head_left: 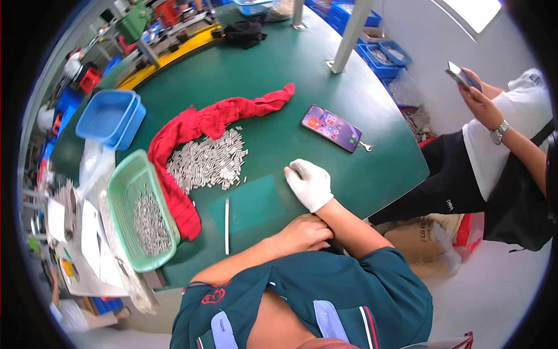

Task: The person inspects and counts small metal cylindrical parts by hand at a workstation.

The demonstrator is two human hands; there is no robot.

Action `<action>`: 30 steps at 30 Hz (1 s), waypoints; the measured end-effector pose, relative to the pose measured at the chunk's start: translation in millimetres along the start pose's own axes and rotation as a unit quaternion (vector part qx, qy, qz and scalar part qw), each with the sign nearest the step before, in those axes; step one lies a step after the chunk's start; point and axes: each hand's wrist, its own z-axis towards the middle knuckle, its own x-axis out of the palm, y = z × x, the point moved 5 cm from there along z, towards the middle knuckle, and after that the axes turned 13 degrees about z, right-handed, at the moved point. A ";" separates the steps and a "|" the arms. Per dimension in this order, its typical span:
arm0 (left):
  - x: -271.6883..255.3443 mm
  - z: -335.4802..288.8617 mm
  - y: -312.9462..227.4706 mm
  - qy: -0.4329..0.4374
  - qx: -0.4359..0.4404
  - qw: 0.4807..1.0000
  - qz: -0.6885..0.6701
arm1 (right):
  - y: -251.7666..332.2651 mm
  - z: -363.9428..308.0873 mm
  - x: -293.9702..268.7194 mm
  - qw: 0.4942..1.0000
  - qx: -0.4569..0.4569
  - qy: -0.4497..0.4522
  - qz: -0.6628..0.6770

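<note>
My right hand wears a white glove and rests on the green table with its fingers curled under. What lies inside the fingers, if anything, is hidden. Bare and curled, my left hand lies against the right forearm, close to my body; its palm is hidden. Left of the glove is a heap of small grey metal pieces, bordered by a bunched red cloth. A thin white strip lies nearer me. Beyond the glove sits a phone, its screen lit.
A green plastic basket with more metal pieces stands at the left edge, and blue tubs lie beyond it. A white post rises from the table's far side. At the right stands a person holding a phone.
</note>
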 end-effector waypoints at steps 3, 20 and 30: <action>11.8 14.0 -9.6 -0.012 -0.003 1.000 -0.023 | -9.0 -6.7 -18.3 0.999 -0.020 -0.011 0.029; -89.0 -144.7 -79.3 -0.153 -0.333 0.929 -0.047 | 105.6 -55.0 41.7 0.895 -0.358 0.267 0.005; -76.3 -223.4 -101.4 -0.306 -0.504 0.802 -0.099 | 136.7 -106.8 103.4 0.744 -0.509 0.407 -0.146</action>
